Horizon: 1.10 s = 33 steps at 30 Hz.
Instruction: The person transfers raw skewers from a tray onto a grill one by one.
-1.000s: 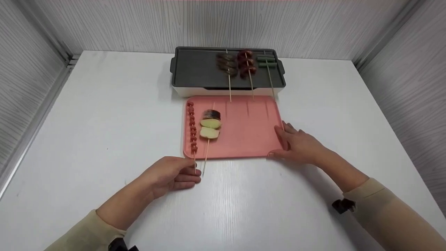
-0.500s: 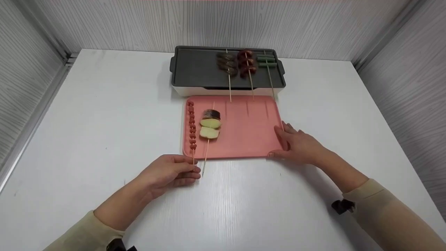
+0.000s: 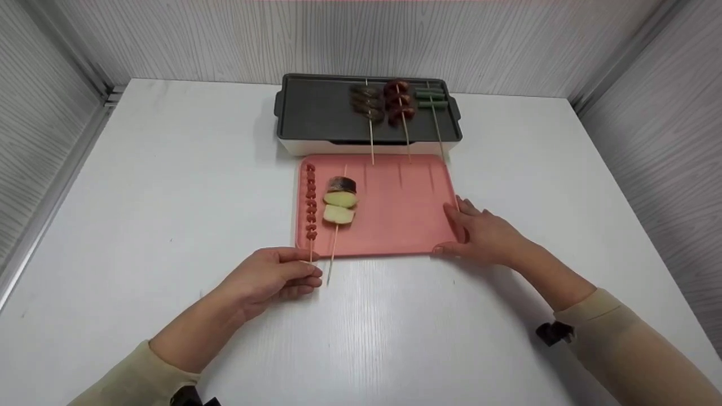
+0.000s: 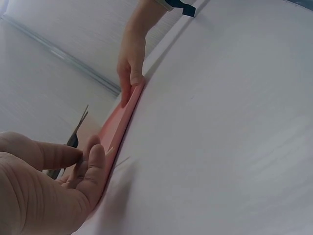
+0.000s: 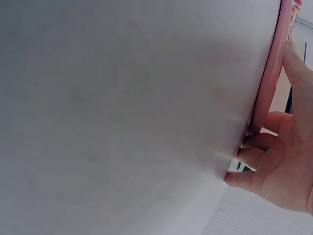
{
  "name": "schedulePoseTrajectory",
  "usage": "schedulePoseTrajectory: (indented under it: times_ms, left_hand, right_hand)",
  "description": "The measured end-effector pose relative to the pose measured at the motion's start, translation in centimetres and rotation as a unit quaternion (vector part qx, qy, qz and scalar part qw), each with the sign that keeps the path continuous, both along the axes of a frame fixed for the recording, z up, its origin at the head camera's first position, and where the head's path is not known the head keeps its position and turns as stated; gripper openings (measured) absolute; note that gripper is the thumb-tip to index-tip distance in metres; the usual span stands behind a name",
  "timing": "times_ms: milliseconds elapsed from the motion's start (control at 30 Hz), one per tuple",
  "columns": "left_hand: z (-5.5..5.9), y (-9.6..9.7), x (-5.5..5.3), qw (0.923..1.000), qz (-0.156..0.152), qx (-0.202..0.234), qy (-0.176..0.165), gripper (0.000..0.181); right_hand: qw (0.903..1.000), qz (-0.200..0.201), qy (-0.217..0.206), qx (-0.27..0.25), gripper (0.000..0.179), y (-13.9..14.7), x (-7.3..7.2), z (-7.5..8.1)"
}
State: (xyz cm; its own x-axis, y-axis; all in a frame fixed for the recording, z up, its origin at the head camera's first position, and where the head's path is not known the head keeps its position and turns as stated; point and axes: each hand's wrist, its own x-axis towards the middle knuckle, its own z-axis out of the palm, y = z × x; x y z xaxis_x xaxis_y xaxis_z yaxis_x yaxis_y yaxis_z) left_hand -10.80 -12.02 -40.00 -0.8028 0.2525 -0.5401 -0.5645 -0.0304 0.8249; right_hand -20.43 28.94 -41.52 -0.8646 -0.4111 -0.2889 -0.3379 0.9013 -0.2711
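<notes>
Well, the person's left grip pinches the near end of a thin wooden skewer of small red pieces. Those pieces stretch forward from the fingertips, over the left side of a pink rectangular tray. Opposite, the right grip clasps the tray's near right corner.

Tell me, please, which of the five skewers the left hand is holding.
The leftmost skewer, strung with small red pieces: the only one whose stick the left hand pinches.
</notes>
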Motion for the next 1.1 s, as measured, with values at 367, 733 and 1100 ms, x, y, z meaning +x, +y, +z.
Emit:
schedulePoseTrajectory:
  times_ms: [367, 733, 1100]
  left_hand:
    - [1.0, 0.0, 0.6, 0.999, -0.024, -0.01, 0.035, 0.044]
    - [3.8, -0.3, 0.0, 0.995, -0.051, -0.019, 0.084, 0.041]
    - [6.4, -1.8, -4.4, 0.9915, -0.039, -0.05, 0.114, 0.039]
  right_hand:
    - [1.0, 0.006, 0.001, -0.007, 0.107, 0.1, -0.1, 0.0]
    - [0.9999, -0.003, 0.0, -0.012, 0.109, 0.1, 0.0, 0.0]
    - [1.0, -0.008, -0.001, -0.003, 0.111, 0.0, 0.0, -0.1]
